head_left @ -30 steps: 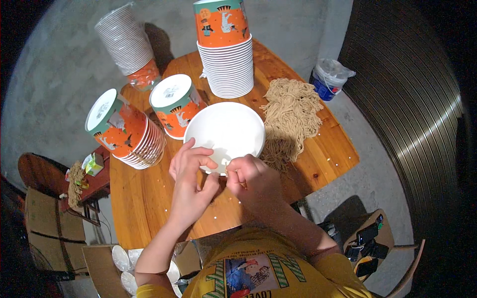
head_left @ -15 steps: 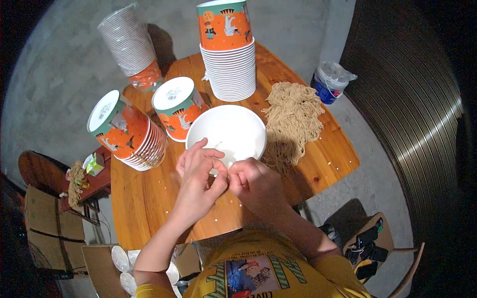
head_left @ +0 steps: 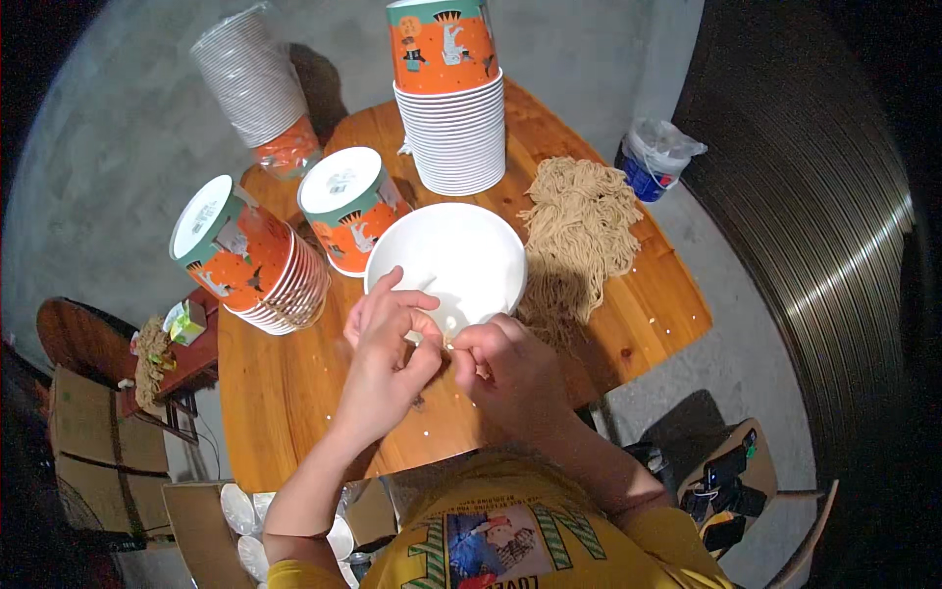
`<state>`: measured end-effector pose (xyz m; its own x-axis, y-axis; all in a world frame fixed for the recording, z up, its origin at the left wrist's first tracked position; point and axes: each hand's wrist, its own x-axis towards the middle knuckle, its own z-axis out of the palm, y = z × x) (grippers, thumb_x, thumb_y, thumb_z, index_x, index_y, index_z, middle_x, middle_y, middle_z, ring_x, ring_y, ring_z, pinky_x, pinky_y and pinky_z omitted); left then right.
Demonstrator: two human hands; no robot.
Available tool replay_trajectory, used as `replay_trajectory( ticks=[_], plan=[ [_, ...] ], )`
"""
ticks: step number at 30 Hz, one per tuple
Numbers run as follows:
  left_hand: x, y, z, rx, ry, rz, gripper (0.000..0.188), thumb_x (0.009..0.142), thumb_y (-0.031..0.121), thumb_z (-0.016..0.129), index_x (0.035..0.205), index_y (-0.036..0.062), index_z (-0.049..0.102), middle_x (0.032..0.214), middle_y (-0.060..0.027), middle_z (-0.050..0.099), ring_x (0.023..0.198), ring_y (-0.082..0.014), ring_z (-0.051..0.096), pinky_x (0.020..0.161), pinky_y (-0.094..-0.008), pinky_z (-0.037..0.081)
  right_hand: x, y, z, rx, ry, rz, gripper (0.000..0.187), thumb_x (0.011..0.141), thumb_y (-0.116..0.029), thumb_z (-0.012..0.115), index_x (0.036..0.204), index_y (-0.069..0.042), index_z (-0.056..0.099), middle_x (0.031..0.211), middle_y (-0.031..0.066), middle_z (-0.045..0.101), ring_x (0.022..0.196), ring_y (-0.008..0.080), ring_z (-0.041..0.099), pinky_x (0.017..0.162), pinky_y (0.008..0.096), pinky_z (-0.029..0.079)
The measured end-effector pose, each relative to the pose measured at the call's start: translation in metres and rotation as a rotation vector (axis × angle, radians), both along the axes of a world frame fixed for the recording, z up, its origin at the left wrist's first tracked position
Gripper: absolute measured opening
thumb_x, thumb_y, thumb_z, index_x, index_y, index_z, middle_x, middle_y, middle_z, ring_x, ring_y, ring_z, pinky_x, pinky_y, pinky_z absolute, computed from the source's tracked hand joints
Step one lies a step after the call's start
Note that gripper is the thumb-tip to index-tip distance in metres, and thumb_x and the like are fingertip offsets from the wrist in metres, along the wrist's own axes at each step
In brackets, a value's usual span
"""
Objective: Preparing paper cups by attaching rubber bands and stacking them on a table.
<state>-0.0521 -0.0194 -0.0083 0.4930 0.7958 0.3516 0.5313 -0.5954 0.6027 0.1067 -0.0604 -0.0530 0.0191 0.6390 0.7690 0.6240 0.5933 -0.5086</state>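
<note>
My left hand (head_left: 389,358) and my right hand (head_left: 512,378) meet over the near rim of a white open bowl (head_left: 446,250). Thumb and forefinger are pinched together on each hand, with the tips nearly touching. Something tiny and pale shows between them, too small to name. The other fingers of the left hand stick out over the bowl, while those of the right curl in. Small pale bits lie inside the bowl. To its right rests a heap of tan yarn-like strands (head_left: 581,221), partly in my arm's shadow.
Behind the bowl rises a tall stack of upturned orange-and-green paper buckets (head_left: 449,137). A single bucket (head_left: 343,211) and a leaning stack (head_left: 240,250) stand to the left, near a plastic-wrapped stack (head_left: 255,83). White specks dot the wooden table (head_left: 294,412). A lidded pail (head_left: 655,162) sits beyond its right edge.
The fingertips of both hands have drawn slightly apart, and a tiny pale bit now shows between them. The bowl and the stacks stay where they were.
</note>
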Motion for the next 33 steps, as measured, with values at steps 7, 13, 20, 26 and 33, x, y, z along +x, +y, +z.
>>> replay_trajectory(
  ticks=[7, 13, 20, 26, 33],
  plan=[
    [-0.0023, -0.0017, -0.0025, -0.183, -0.122, 0.0, 0.005, 0.083, 0.014, 0.058, 0.084, 0.0092, 0.057, 0.122, -0.0033, 0.054, 0.138, -0.0327, 0.022, 0.108, -0.0458, 0.013, -0.0039, 0.002, -0.0007, 0.037, -0.006, -0.025, 0.032, 0.071, 0.001, 0.066, 0.095, -0.009, 0.047, 0.074, 0.0082, 0.051, 0.061, 0.0267, 0.055, 0.052, 0.0362, 0.047],
    [-0.0006, -0.0035, -0.0025, -0.257, -0.161, 0.004, 0.007, 0.084, 0.015, 0.058, 0.084, 0.008, 0.058, 0.129, -0.004, 0.052, 0.14, -0.0331, 0.018, 0.111, -0.0476, 0.012, -0.0061, 0.0011, -0.0008, 0.006, -0.059, -0.054, 0.035, 0.069, 0.002, 0.066, 0.094, -0.009, 0.045, 0.073, 0.0094, 0.05, 0.062, 0.0289, 0.055, 0.053, 0.0385, 0.047],
    [-0.0002, -0.0056, -0.0014, -0.293, -0.183, 0.01, 0.007, 0.085, 0.015, 0.057, 0.082, 0.0082, 0.059, 0.129, -0.0033, 0.051, 0.14, -0.0313, 0.017, 0.111, -0.0474, 0.01, -0.009, 0.0031, -0.0034, 0.036, -0.058, -0.076, 0.037, 0.067, 0.002, 0.066, 0.095, -0.01, 0.044, 0.073, 0.0091, 0.049, 0.061, 0.0295, 0.054, 0.052, 0.0396, 0.046],
    [-0.0006, -0.0053, -0.0027, -0.302, -0.188, 0.007, 0.007, 0.085, 0.015, 0.057, 0.082, 0.0086, 0.059, 0.129, -0.003, 0.052, 0.14, -0.03, 0.017, 0.111, -0.0473, 0.008, -0.0102, 0.0043, -0.003, 0.088, -0.115, -0.113, 0.037, 0.067, 0.003, 0.066, 0.095, -0.008, 0.044, 0.073, 0.0096, 0.048, 0.061, 0.0294, 0.054, 0.052, 0.0385, 0.046],
    [-0.0018, -0.0057, -0.0045, -0.252, -0.148, -0.024, 0.006, 0.082, 0.013, 0.06, 0.086, 0.0093, 0.058, 0.127, -0.0037, 0.052, 0.14, -0.0304, 0.02, 0.109, -0.0474, 0.011, -0.0102, 0.0046, -0.0015, 0.097, -0.141, -0.124, 0.035, 0.065, 0.004, 0.065, 0.092, -0.007, 0.046, 0.073, 0.0103, 0.048, 0.061, 0.0293, 0.054, 0.052, 0.0378, 0.046]
  ],
)
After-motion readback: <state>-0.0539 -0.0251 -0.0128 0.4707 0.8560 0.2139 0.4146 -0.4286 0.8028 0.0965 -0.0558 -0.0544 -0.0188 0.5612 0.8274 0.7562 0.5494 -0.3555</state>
